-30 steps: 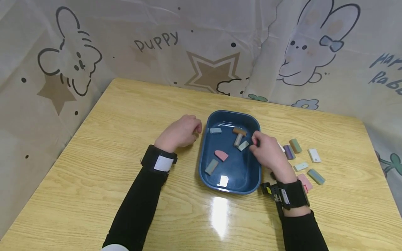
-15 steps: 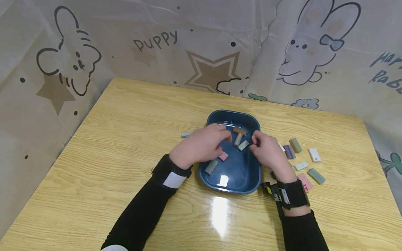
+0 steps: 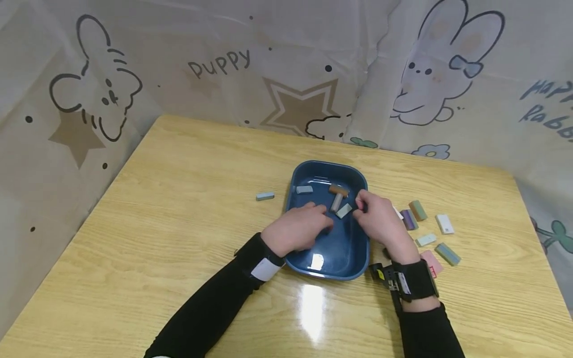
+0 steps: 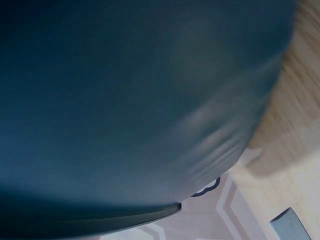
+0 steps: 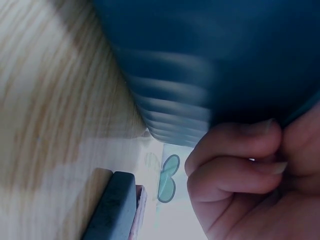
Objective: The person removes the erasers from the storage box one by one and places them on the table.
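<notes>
A blue plastic tray [image 3: 329, 163] holds several small eraser-like blocks. My right hand [image 3: 378, 219] grips the tray's right rim; in the right wrist view its fingers [image 5: 232, 182] curl under the rim. My left hand [image 3: 297, 228] reaches into the tray's left half, fingers pointing down and their tips hidden. It covers the spot where a pink and a grey-green block lay. Beyond it in the tray are a pale blue block [image 3: 304, 189], an orange-brown one [image 3: 338, 190], a grey one [image 3: 336, 203] and a pale green one [image 3: 343, 211].
One light blue block [image 3: 265, 196] lies on the wooden table [image 3: 192, 209] left of the tray. Right of the tray are several more, among them a purple block [image 3: 409, 219], a white one [image 3: 445, 223] and a pink piece [image 3: 430, 262]. A printed cloth [image 3: 215, 30] hangs behind.
My left hand has moved right, from beside the tray into it, leaving a light blue block on the table. My right hand keeps its hold on the rim.
</notes>
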